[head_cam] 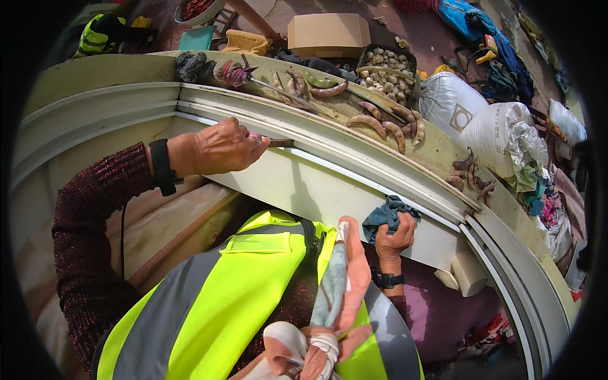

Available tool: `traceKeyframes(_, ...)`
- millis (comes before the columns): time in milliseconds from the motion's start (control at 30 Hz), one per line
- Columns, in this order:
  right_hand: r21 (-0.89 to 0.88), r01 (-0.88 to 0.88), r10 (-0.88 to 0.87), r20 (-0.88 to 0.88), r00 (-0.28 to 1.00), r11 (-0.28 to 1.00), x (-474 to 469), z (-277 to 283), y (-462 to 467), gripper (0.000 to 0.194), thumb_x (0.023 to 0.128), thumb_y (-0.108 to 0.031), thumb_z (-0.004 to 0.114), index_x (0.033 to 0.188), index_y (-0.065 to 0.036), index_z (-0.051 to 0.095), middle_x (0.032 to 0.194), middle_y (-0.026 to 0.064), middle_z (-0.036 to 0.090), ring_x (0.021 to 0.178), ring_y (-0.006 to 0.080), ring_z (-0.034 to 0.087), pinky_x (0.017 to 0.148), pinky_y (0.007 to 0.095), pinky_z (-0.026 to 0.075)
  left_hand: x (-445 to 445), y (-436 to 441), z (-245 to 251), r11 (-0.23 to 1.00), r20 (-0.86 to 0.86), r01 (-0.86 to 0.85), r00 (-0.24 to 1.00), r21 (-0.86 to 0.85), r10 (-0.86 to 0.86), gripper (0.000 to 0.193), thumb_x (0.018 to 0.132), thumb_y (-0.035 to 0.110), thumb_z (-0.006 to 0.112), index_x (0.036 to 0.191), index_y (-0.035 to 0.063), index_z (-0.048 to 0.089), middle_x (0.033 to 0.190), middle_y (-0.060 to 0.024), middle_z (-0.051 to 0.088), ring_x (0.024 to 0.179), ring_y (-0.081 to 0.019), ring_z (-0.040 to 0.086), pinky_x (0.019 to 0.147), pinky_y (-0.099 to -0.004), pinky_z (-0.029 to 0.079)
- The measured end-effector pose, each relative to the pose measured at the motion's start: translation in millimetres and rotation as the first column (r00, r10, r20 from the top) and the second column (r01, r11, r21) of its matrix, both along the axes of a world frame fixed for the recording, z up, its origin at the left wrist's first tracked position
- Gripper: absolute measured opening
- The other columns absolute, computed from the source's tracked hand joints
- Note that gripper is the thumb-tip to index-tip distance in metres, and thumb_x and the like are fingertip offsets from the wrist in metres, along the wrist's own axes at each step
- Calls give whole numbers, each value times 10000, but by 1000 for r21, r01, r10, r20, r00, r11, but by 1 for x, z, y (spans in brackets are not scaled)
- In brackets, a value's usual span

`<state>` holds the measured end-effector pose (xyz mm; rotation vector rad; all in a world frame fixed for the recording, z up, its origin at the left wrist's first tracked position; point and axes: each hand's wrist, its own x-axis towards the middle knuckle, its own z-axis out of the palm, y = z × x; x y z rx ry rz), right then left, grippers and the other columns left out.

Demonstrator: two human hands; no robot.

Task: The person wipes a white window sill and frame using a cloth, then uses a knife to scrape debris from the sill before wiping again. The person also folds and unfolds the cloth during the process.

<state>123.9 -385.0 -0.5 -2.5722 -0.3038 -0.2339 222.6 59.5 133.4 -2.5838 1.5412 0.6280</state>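
My left hand (223, 146) is closed around a small tool with a pinkish handle. The tool's narrow, flat brown end (281, 143) reaches to the white window track (327, 167); whether it is a brush or a scraper, I cannot tell. My right hand (396, 233) grips a crumpled teal cloth (387, 216), pressed against the inner edge of the window frame and the white sill (304, 190) farther right. Fingers hide part of both the handle and the cloth.
Bean pods (368, 124) and a cloth-wrapped metal rod (280, 90) lie on the outer ledge (118, 71). Beyond are a cardboard box (327, 35), a basket of garlic bulbs (387, 71) and white sacks (446, 99). A pale paper roll (468, 273) stands by the sill's right end.
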Motion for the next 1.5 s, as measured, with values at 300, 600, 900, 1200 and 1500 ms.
traceKeyframes(300, 54, -116, 122, -127, 984, 992, 7, 10, 36, 367, 716, -62, 661, 1074, -33, 587, 1015, 181, 604, 888, 395, 629, 783, 473, 546, -11, 66, 3, 995, 11, -102, 995, -13, 102, 370, 842, 47, 629, 1189, -81, 603, 727, -94, 572, 623, -209, 620, 549, -375, 495)
traceKeyframes(600, 419, -2, 101, -214, 972, 908, 44, 67, 90, 326, 803, -75, 615, 1121, -18, 571, 1038, 190, 621, 933, 366, 636, 865, 417, 515, -7, 93, 48, 148, -878, -965, -124, 214, 462, 338, 936, 136, 618, 1231, -28, 611, 760, -65, 622, 573, -102, 512, 493, -259, 395)
traceKeyframes(900, 426, -322, 259, 199, 945, 846, 195, 93, 212, 342, 869, -99, 683, 1206, -62, 643, 1116, 156, 655, 1019, 331, 644, 918, 396, 497, 51, -29, 10, -159, -756, -814, -420, 558, -502, 274, 1023, 183, 541, 1259, 45, 564, 758, 21, 512, 494, -17, 365, 444, -188, 280)
traceKeyframes(1200, 749, 86, 50, -158, 986, 657, 369, 88, 95, 264, 912, -46, 594, 1169, -18, 651, 1166, 154, 690, 1038, 234, 666, 944, 349, 538, -42, 30, 29, 32, -630, -948, 236, -317, 739, 323, 893, 75, 623, 1203, -9, 646, 812, -159, 631, 683, -236, 615, 657, -387, 484)
traceKeyframes(1500, 249, -116, 111, 35, 993, 961, 236, 110, 54, 298, 926, -12, 531, 1206, 6, 632, 1148, 139, 653, 1037, 293, 626, 969, 373, 472, -99, 134, 41, 98, 83, -990, 107, 98, 991, 236, 830, 50, 580, 1052, 7, 646, 851, -225, 668, 850, -421, 643, 744, -503, 510)
